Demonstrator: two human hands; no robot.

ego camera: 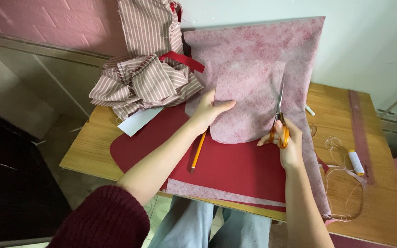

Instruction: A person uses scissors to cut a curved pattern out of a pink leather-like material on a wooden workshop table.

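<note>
A person's right hand [286, 142] is gripping orange-handled scissors [280, 120], blades pointing toward 12 o'clock along a rounded pink fabric piece [249, 103]. The left hand [207, 110] is lying open, pressing its 9 o'clock edge. An orange pencil [198, 151] is lying partly hidden, perhaps under the wrist.

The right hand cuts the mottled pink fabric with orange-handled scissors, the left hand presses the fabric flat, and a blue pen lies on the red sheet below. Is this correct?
Not quite. The head view shows an orange pencil, not a blue pen, on the red sheet. The rest holds: the right hand cuts the mottled pink fabric with orange-handled scissors, and the left hand presses it flat.
</note>
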